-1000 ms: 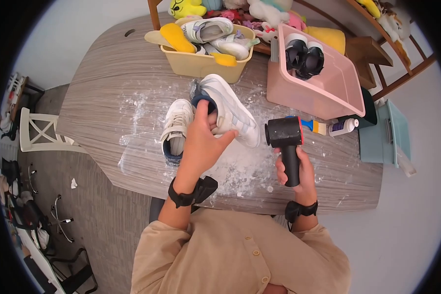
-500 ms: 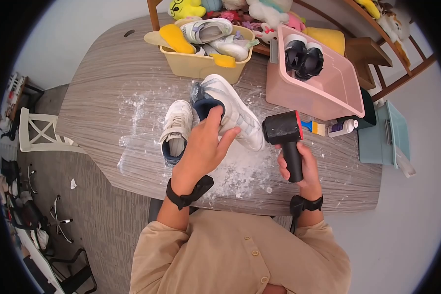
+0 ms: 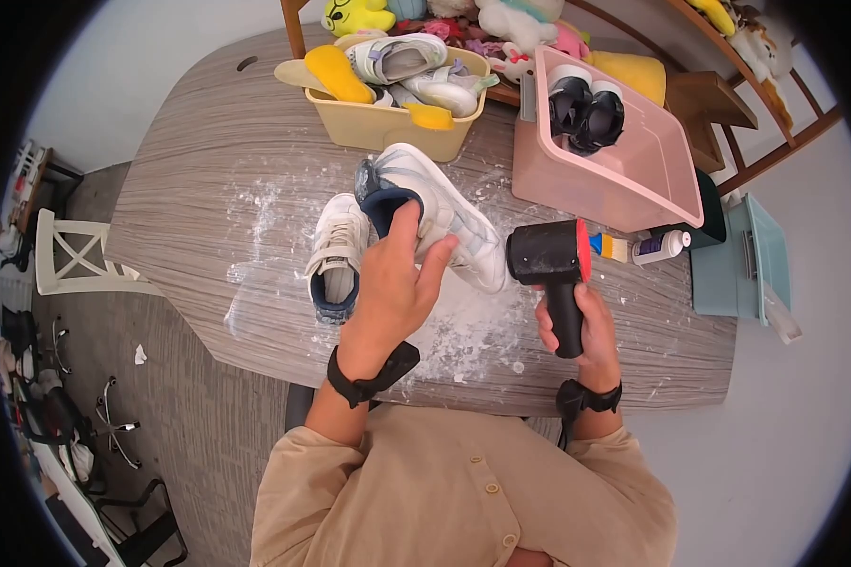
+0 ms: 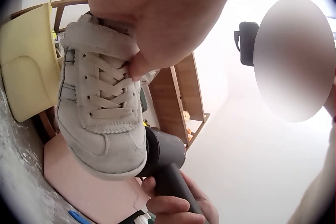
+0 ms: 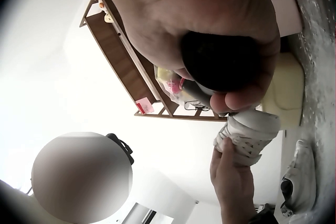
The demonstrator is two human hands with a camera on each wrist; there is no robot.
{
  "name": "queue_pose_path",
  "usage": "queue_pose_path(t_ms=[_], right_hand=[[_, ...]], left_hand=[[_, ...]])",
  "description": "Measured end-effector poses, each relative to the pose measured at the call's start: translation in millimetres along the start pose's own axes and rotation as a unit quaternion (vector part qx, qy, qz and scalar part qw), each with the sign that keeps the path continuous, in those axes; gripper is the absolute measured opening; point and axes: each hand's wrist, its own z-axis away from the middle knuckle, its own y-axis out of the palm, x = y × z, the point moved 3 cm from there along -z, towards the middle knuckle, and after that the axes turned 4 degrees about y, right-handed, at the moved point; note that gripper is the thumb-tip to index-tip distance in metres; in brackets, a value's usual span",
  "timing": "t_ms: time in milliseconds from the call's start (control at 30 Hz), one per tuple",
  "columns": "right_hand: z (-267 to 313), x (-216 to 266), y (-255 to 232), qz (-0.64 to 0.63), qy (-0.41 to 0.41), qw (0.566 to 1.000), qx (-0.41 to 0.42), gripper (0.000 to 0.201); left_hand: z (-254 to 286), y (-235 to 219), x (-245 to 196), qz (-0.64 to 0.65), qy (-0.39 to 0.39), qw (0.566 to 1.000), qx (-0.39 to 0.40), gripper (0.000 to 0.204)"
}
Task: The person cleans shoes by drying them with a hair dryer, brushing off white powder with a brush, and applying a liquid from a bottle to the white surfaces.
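My left hand (image 3: pixel 388 288) holds a white sneaker (image 3: pixel 463 231) by its collar, fingers hooked into the dark blue-lined opening and the thumb along the upper. The left wrist view shows its laces and strap, with the thumb (image 4: pixel 137 66) beside the laces. In my right hand (image 3: pixel 594 326) is a black hair dryer (image 3: pixel 544 253) with a red ring at the back, gripped by its handle. Its nozzle faces the sneaker's toe, close beside it. The matching sneaker (image 3: pixel 342 231) stands on the table to the left, its heel toward me.
White powder (image 3: pixel 463 340) is scattered over the wooden table (image 3: pixel 189 142). Behind are a yellow bin (image 3: pixel 388 129) of shoes and a pink bin (image 3: pixel 596 189) with black shoes. A brush (image 3: pixel 615 248) and a white bottle (image 3: pixel 660 247) lie at the right, near a teal bin (image 3: pixel 728 269).
The held sneaker has shifted slightly left at its heel end, and my left fingers sit less deep in its opening than a second ago. The hair dryer has moved only a little.
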Motion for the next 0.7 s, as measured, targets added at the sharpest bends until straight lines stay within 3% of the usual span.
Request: queue_pose_path(t_ms=[500, 700], right_hand=[[16, -6, 3, 0.049, -0.023, 0.998, 0.032, 0.045], [20, -11, 4, 0.045, -0.031, 0.998, -0.015, 0.048]], left_hand=[[2, 1, 12, -0.018, -0.074, 0.996, -0.039, 0.037], [5, 5, 17, -0.017, -0.072, 0.996, -0.05, 0.039]])
